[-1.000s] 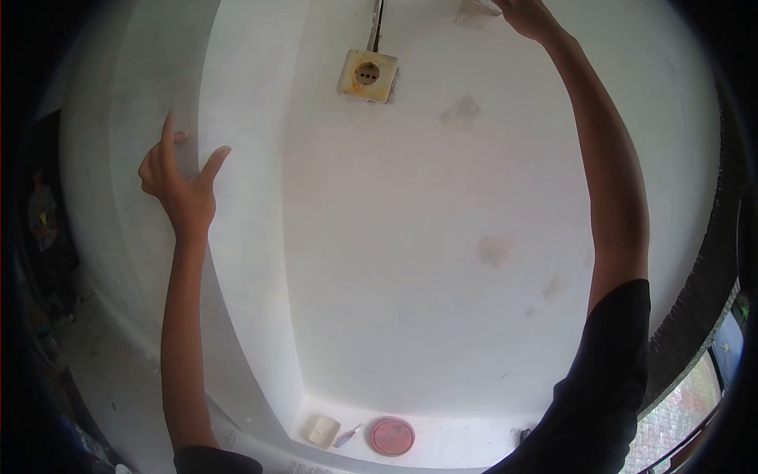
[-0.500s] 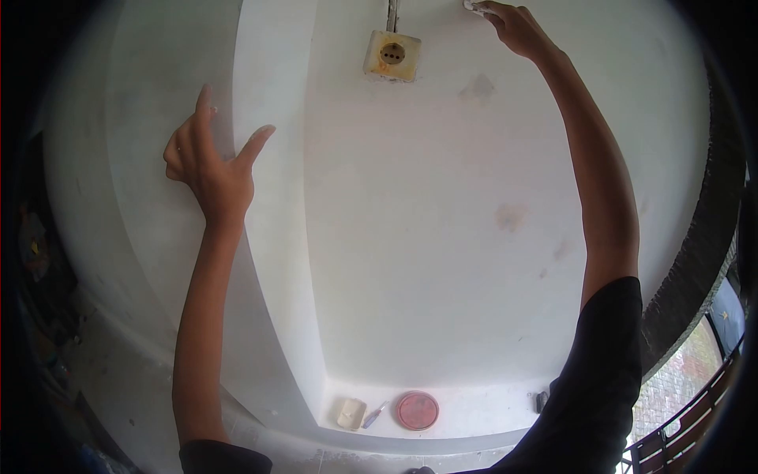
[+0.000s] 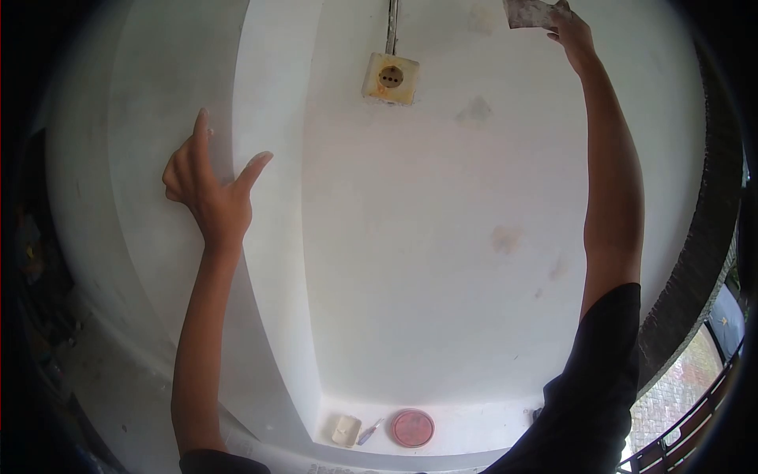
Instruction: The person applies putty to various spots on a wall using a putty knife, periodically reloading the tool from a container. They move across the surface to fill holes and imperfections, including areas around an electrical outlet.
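High at the upper right, my right hand (image 3: 574, 35) grips a dusty grey-brown rectangular piece of sandpaper (image 3: 530, 14) by its right end, close to the white wall (image 3: 395, 276). My left hand (image 3: 212, 182) rests at the edge of the wall's projecting column (image 3: 272, 189), thumb and index finger spread wide and the other fingers bent. It holds nothing. Between the two hands, nearer the top, a yellowed wall socket (image 3: 390, 77) is fixed below a vertical conduit (image 3: 392, 28). Grey and brown smudges (image 3: 506, 238) mark the wall.
On the ledge (image 3: 466, 426) at the wall's foot lie a cream-coloured dish (image 3: 346, 430), a small tool with a pale handle (image 3: 369, 431) and a round red lid (image 3: 413, 427). A dark rough edge (image 3: 687, 276) bounds the wall at right, with a railing (image 3: 683, 438) beyond.
My right hand has moved right, and the sandpaper, seen nearly edge-on before, now shows its flat face. My left hand keeps its pose; the view has tilted slightly upward.
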`<state>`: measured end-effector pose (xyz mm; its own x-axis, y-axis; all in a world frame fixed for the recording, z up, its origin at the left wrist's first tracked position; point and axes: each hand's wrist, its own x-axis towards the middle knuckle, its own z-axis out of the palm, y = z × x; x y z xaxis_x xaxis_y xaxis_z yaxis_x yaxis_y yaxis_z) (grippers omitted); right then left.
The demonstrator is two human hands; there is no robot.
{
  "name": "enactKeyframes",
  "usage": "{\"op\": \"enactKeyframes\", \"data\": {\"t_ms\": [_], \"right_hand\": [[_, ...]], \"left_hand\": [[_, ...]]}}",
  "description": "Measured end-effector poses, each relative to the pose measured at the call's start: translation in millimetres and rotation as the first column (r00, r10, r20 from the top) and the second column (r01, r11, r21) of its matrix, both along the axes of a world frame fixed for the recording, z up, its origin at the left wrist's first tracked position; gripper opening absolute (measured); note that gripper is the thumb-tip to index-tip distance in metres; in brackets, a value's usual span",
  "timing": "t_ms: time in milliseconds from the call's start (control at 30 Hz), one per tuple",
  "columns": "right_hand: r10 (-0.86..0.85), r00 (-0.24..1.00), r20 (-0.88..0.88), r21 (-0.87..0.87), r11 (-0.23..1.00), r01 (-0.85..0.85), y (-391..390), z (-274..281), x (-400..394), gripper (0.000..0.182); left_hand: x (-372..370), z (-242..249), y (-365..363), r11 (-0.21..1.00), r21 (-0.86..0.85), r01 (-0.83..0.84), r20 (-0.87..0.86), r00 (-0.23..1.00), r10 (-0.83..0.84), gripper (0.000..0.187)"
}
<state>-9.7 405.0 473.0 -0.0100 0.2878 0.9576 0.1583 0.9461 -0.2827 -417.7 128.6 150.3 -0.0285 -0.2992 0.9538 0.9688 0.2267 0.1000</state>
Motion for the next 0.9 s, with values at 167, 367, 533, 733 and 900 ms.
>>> {"op": "enactKeyframes", "data": {"t_ms": [167,367,533,733,900], "right_hand": [[0.179,0.959,-0.219,-0.059,0.979,-0.196,1.9,-4.5,18.8,0.04],[0.357,0.897,-0.26,-0.085,0.917,-0.389,37.9,-2.5,30.1,0.035],[0.457,0.873,-0.17,-0.058,0.88,-0.472,52.8,5.9,23.2,0.042],[0.424,0.896,-0.13,-0.035,0.902,-0.431,71.2,25.1,6.6,0.015],[0.457,0.889,-0.031,-0.016,0.889,-0.458,69.0,28.5,-16.6,0.011]], "left_hand": [[-0.1,-1.2,-2.3,0.998,0.048,-0.031,-0.033,0.999,0.032,0.085],[3.9,-5.3,-7.8,0.998,0.016,-0.056,0.025,0.998,0.056,0.084],[7.8,-6.1,-9.6,0.994,0.009,-0.112,0.023,0.994,0.111,0.081],[7.0,-4.3,-8.1,0.983,0.01,-0.181,-0.025,0.983,0.181,0.086],[3.7,-4.9,-4.1,0.985,0.02,-0.17,0.001,0.985,0.17,0.079]]}}
